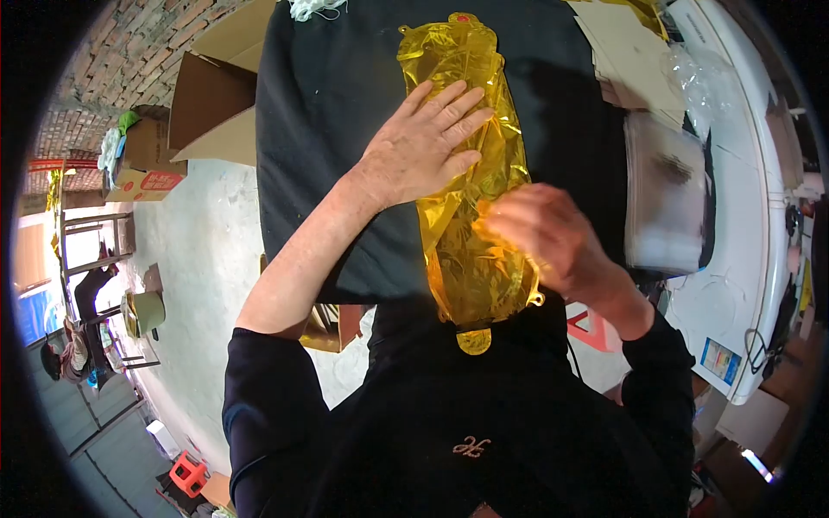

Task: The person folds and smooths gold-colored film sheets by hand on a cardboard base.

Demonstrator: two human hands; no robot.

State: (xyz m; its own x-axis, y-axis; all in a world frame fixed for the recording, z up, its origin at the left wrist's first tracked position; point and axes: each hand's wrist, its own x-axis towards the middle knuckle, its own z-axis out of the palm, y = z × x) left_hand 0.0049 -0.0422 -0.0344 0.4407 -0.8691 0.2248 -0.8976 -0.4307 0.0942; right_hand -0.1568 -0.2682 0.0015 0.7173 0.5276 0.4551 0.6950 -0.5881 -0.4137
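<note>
A shiny gold foil balloon (458,259), uninflated and creased, lies lengthwise on a black cloth-covered surface (319,129). It has small tabs at its corners and a rounded tab at the near end, which reaches over the surface's edge towards my body. My left hand (423,142) rests flat on the upper part of the foil, fingers spread. My right hand (544,237), blurred by motion, is at the balloon's right side with fingers curled round a crumpled fold of the foil; its fingertips are partly hidden.
To the right are a stack of clear plastic sleeves (665,190), cardboard sheets (635,60) and a white table (725,207). White string (315,9) lies at the far left of the cloth. Cardboard boxes (211,104) stand left; a red stool (188,473) is lower left.
</note>
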